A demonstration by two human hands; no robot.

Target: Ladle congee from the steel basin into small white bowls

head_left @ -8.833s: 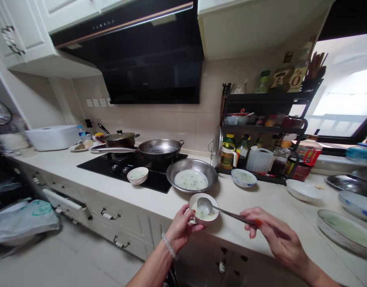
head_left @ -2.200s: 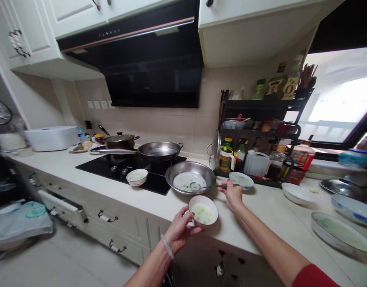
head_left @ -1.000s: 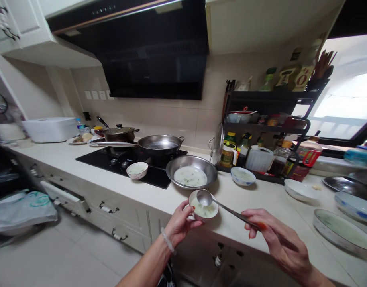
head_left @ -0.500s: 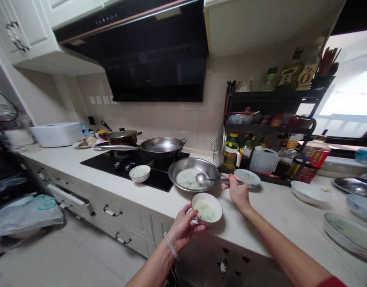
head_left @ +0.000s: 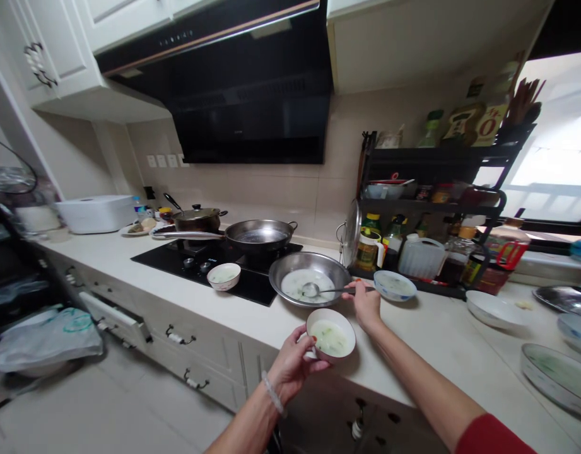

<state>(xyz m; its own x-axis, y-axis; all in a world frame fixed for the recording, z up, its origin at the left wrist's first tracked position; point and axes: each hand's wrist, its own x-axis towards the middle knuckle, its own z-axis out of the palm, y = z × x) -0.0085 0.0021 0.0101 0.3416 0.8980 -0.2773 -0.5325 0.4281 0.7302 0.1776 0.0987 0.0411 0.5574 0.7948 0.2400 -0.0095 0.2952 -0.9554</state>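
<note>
My left hand [head_left: 297, 359] grips a small white bowl [head_left: 331, 334] by its side, thumb on the rim, at the counter's front edge. Pale soup with green bits fills much of it. In my right hand [head_left: 366, 306] is the handle of a metal ladle [head_left: 311, 289], whose head dips into the milky soup of a wide steel basin [head_left: 340, 268]. The basin stands just behind the held bowl. Close by my right hand sits a blue-patterned bowl [head_left: 395, 285] of soup. Another small bowl [head_left: 224, 277] of soup rests on the stove's front edge.
A steel wok [head_left: 260, 234] and a lidded pot [head_left: 198, 219] stand on the black stove [head_left: 167, 257]. At the right are a white dish [head_left: 493, 309] and a deep soup dish [head_left: 555, 378]. A black rack [head_left: 432, 205] with bottles lines the wall. One drawer [head_left: 114, 315] is pulled out.
The ladle's head has moved left and down into the basin's soup, my right hand shifting left with it. My left hand still holds the bowl in nearly the same place.
</note>
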